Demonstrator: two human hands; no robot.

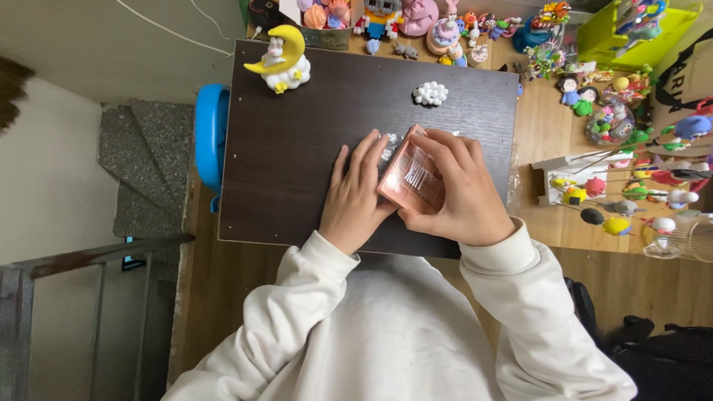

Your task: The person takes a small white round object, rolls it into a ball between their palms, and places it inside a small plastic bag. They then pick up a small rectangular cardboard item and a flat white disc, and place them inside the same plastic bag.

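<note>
At the far-left corner of the dark counter (297, 148) stands a small clay figure, a yellow crescent moon on a white cloud (282, 61). Along the near edge, toward the middle, your left hand (356, 197) lies palm down on the board, fingers stretched out and slightly spread, its inner side touching the left side of a pink rectangular case (411, 178). The case sits tilted, one corner pointing toward the far edge, between your two hands. Your right hand (460, 189) curls over the case from the right, fingers wrapped across its top and thumb against its near side, holding it. Just beyond the case a small patch of white bits (388, 139) lies on the board. Farther off, near the far edge and right of centre, rests a cluster of white clay balls (430, 93). Past the right edge, on the lighter wooden surface, many colourful small figurines (601, 104) crowd together.
</note>
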